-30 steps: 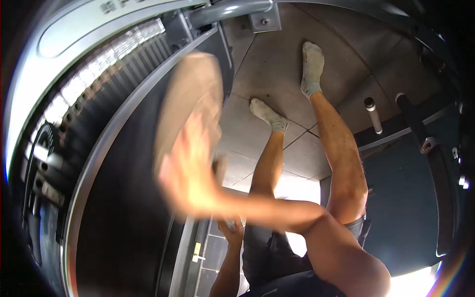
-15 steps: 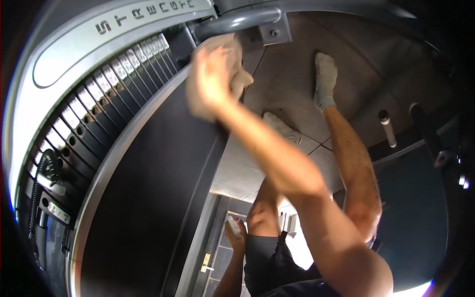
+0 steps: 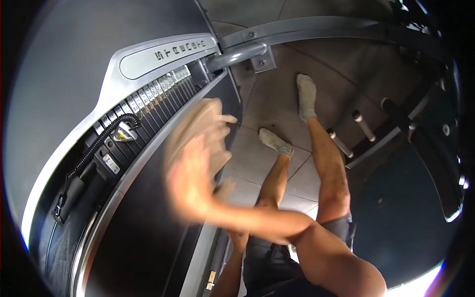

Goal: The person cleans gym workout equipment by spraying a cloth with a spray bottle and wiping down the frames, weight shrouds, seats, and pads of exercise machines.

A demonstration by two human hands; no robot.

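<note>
**Cloth pressed to the weight-stack cover**

The right hand [image 3: 190, 180], blurred, lies flat with fingers spread on a tan cloth [image 3: 198, 126], holding it against the dark cover panel [image 3: 143, 222] just right of the weight stack [image 3: 148, 99]. The left hand [image 3: 238, 238], low near the shorts, is mostly hidden; I cannot tell how its fingers stand.
</note>
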